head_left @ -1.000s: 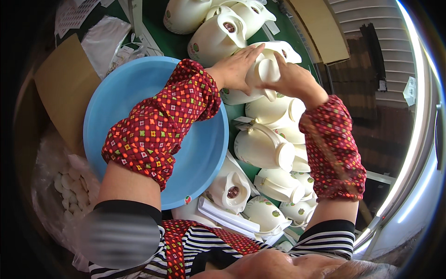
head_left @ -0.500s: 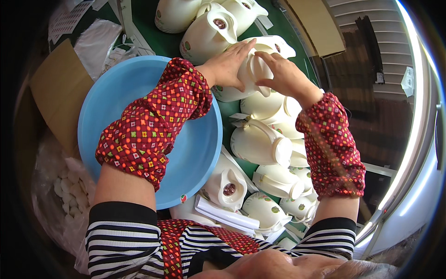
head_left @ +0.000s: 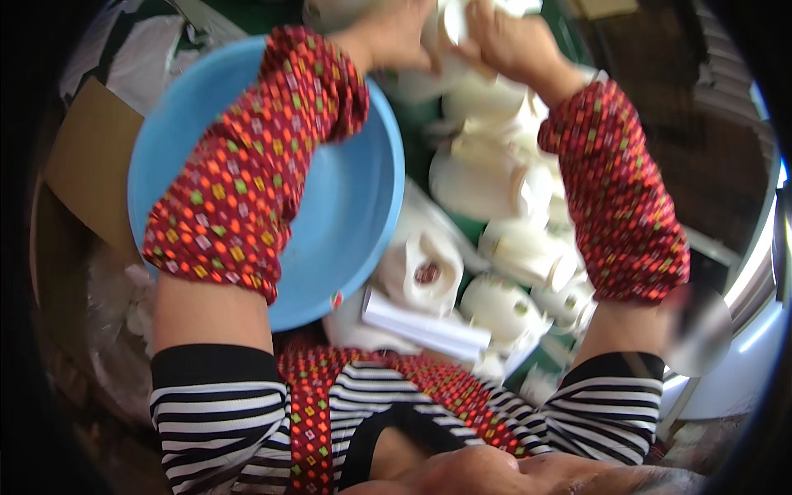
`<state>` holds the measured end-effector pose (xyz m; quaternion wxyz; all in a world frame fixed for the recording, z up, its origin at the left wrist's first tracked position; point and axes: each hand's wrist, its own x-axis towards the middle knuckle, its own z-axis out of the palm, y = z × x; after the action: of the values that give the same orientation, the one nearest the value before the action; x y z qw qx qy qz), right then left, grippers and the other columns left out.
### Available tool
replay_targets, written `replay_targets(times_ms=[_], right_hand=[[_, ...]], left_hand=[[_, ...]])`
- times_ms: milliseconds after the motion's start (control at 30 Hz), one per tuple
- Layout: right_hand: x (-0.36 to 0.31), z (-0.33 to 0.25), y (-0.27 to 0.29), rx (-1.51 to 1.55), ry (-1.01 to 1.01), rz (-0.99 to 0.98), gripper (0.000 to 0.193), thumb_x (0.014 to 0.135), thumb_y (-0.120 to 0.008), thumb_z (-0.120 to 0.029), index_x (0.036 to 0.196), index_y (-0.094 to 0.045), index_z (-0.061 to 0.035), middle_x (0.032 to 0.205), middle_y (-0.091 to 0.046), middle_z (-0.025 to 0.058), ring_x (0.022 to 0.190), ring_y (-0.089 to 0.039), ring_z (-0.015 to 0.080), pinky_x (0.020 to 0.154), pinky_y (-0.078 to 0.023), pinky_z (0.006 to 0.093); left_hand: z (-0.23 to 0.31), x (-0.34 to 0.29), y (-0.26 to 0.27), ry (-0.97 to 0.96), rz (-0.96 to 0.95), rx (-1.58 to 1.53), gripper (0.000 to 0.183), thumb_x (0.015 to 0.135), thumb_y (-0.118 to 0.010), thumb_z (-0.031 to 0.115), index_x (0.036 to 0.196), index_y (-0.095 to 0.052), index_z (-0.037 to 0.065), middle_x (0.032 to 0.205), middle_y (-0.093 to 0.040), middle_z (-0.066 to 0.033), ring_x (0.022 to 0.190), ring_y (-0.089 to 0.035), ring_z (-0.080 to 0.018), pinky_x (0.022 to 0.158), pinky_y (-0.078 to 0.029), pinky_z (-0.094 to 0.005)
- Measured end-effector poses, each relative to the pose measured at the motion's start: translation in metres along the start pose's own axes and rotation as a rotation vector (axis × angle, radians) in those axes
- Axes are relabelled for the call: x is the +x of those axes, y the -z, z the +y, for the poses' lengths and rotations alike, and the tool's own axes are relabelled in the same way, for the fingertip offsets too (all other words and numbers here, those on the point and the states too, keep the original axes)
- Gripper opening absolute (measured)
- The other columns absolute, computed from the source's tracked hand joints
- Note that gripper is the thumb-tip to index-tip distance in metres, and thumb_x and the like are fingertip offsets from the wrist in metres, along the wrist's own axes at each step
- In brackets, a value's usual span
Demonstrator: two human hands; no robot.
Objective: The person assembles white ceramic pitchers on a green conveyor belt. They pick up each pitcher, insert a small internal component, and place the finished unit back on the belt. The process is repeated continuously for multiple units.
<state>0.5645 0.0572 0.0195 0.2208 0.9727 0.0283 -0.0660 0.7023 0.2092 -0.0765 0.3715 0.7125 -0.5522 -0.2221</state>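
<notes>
At the top edge, my right hand [head_left: 518,43] is curled against a cream jug with a handle [head_left: 453,21], its fingers closed on the handle side. My left hand [head_left: 394,35] lies on the jug's left side, thumb and fingers apart, its fingertips near the picture's edge. Motion blurs both hands, and the top of the jug is partly out of view. Similar cream jugs [head_left: 487,183] lie in rows below my right hand. One jug with a dark reddish round opening [head_left: 426,273] lies nearer to me.
A large blue basin [head_left: 342,206] stands under my left forearm. Nearby are a white strip-like piece [head_left: 425,324], a cardboard flap [head_left: 92,169] and clear plastic bags [head_left: 115,330]. Green table surface [head_left: 418,157] shows between basin and jugs. A blurred round grey shape [head_left: 700,330] is beside my right elbow.
The view has shifted, so the jugs and hands sit higher in the picture. My right fingers, spread over the jug before, are now curled in against it. The left hand stays at its side.
</notes>
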Motion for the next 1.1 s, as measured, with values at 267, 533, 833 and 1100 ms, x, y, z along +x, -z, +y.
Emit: replay_targets(times_ms=[267,533,833,1100], right_hand=[[-0.004,-0.043,0.024,0.472,-0.562,0.259,0.044,0.087,-0.065,-0.042,0.097,-0.074,-0.0002,0.088,-0.072,0.0280,0.075,-0.073,0.0402,0.065,-0.058,0.0499],[-0.091,-0.083,0.060,0.537,-0.634,-0.038,0.058,0.092,-0.066,-0.054,0.109,-0.067,0.0015,0.088,-0.072,0.0215,0.073,-0.072,0.0385,0.066,-0.058,0.0495],[-0.312,-0.249,-0.007,0.985,-0.472,-0.460,0.041,0.086,-0.078,-0.029,0.115,-0.070,-0.0016,0.089,-0.071,0.0165,0.095,-0.070,0.0359,0.087,-0.055,0.0457],[-0.337,-0.268,0.006,0.675,-0.565,0.391,0.025,0.071,-0.072,-0.003,0.095,-0.075,-0.0079,0.100,-0.073,0.0060,0.096,-0.066,0.0259,0.083,-0.055,0.0392]], left_hand=[[0.025,0.015,-0.001,-0.260,0.254,-0.060,0.115,0.058,-0.094,0.032,0.150,-0.036,-0.002,0.139,-0.057,-0.0291,0.133,-0.053,-0.0439,0.114,-0.042,-0.0467],[0.005,-0.013,-0.026,-0.245,0.232,0.158,0.097,0.073,-0.090,0.028,0.151,-0.040,0.001,0.136,-0.057,-0.0236,0.128,-0.056,-0.0389,0.108,-0.046,-0.0441],[0.068,-0.225,-0.014,-0.169,-0.134,-0.171,0.047,0.084,-0.082,0.011,0.126,-0.067,-0.001,0.120,-0.072,-0.0144,0.105,-0.068,-0.0287,0.089,-0.053,-0.0361],[0.082,-0.308,-0.046,0.526,-0.376,-0.831,0.054,0.098,-0.072,0.012,0.144,-0.049,-0.003,0.134,-0.060,-0.0133,0.113,-0.065,-0.0174,0.093,-0.055,-0.0315]])
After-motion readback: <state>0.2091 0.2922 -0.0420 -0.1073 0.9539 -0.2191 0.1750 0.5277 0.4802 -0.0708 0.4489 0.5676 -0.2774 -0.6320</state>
